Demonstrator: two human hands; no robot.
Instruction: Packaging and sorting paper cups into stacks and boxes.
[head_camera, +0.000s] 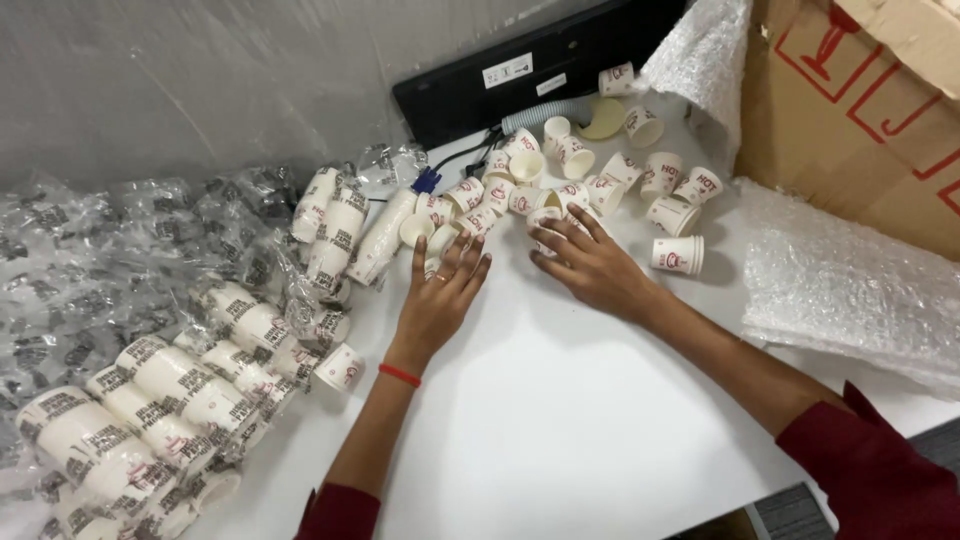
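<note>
The white desk (560, 420) carries a scatter of small paper cups (590, 185) lying near its far edge. Both forearms extend forward, palms down. Left hand (437, 295) rests flat, fingers (452, 258) spread, touching the nearest cups; right hand (592, 265) has fingers (560, 232) splayed over a cup (545, 218), not gripping.

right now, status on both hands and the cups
Left hand flat, open, fingertips at loose paper cups. Right hand open, spread over same pile. Wrapped cup stacks lie left; bubble wrap right.
</note>
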